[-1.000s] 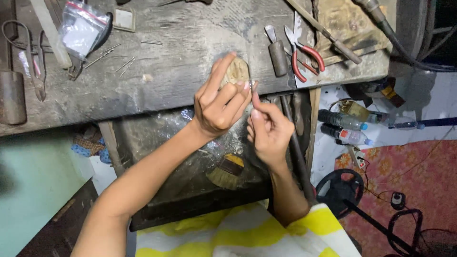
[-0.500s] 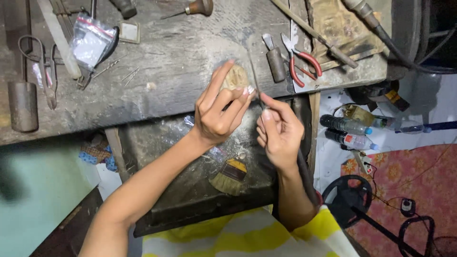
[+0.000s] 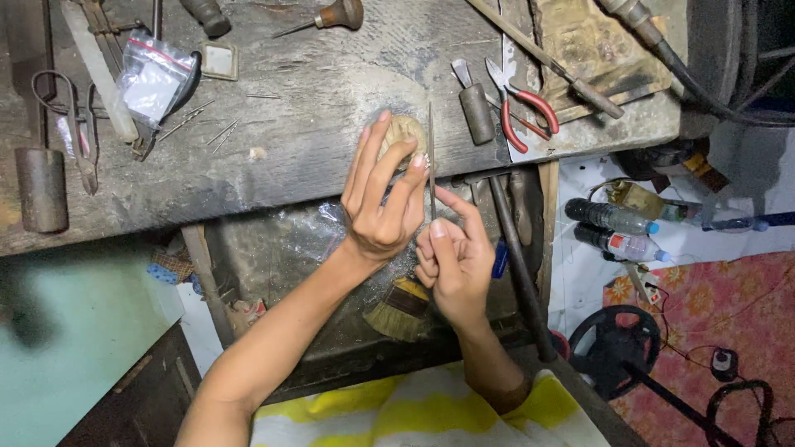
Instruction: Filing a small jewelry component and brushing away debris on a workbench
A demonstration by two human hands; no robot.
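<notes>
Here, a small tan rounded piece [image 3: 403,132] sits at the front edge of the worn wooden counter [image 3: 315,141], pinched there by the left hand [image 3: 383,203], whose fingers [image 3: 389,170] stretch up over it toward 12 o'clock. Just beside it, at 3 o'clock, a thin metal file [image 3: 431,161] stands nearly upright with its tip by the piece; whether it touches is too fine to tell. The right hand [image 3: 454,257], at 5 o'clock of the piece, is clenched around the file's lower end, thumb and forefinger pressed on the shaft.

Farther out at 2 o'clock lie red-handled pliers [image 3: 523,108] and a short dark-handled tool [image 3: 474,106]. At 11 o'clock rests an awl with a rounded wooden handle [image 3: 335,15]. Well off at 9 o'clock are a clear plastic bag [image 3: 153,79], dark scissors [image 3: 76,136] and a rusty metal cylinder [image 3: 41,189]. Below the hands, at 6 o'clock, a bristle brush [image 3: 399,308] lies in the tray under the counter. At 4 o'clock, 2 plastic bottles [image 3: 613,228] lie on the floor.
</notes>
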